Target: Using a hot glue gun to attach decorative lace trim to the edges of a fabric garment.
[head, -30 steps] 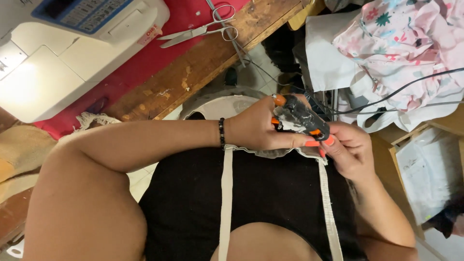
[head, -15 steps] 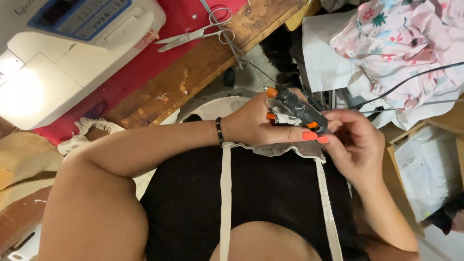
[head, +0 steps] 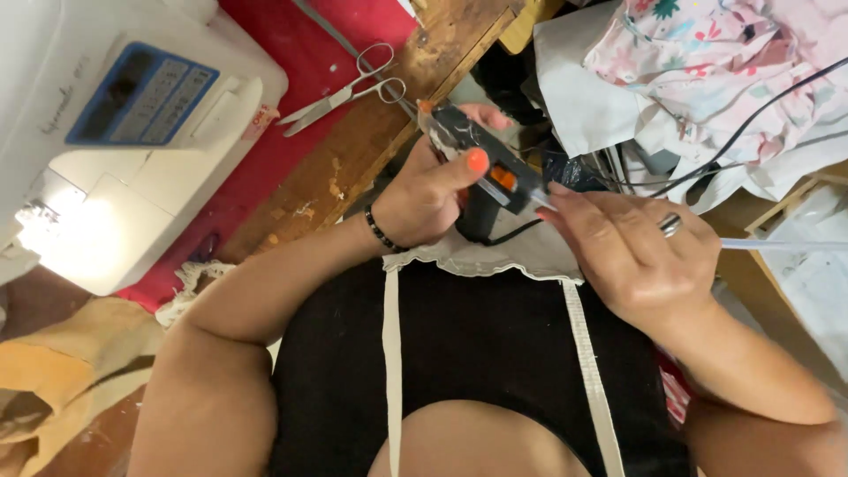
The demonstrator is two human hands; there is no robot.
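Note:
My left hand (head: pixel 422 200) grips a black hot glue gun (head: pixel 478 155) with an orange trigger, nozzle pointing up-left toward the wooden table edge. My right hand (head: pixel 632 256) is just behind the gun's rear end, fingertips touching it. A thin translucent glue stick (head: pixel 782 245) runs through that hand and sticks out to the right. A black cord leaves the gun's handle under my fingers. Both hands hover over a pale cloth (head: pixel 495 254) lying on my lap.
A black garment with two white straps (head: pixel 393 353) covers my lap. Scissors (head: pixel 343 90) lie on the wooden table (head: pixel 349 172) beside a red cloth (head: pixel 296 53) and a white sewing machine (head: pixel 132 132). Floral fabric (head: pixel 707 53) and cables pile at the right.
The glue gun has been turned and raised in my left hand. My right hand has shifted from beside the gun to behind it, with the glue stick now showing.

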